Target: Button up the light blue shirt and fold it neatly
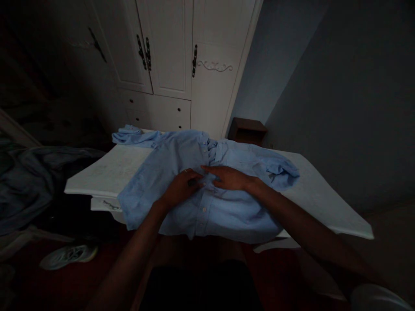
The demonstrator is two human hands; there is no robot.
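A light blue button-up shirt lies spread front side up, with its row of buttons running down the middle. My left hand, wearing a ring, rests on the shirt just left of the button strip; a gap shows between its thumb and fingers. From the other side my right hand reaches over the strip, index finger stretched out and thumb apart. Both hands touch the cloth close to one button. One sleeve lies out at the far left, while the other sleeve is bunched at the right.
Beneath the shirt stands a white table with a drawer at its front. A white wardrobe and a small brown wooden box-like unit are behind it. Dark clothing is piled at left, above a shoe on the red floor.
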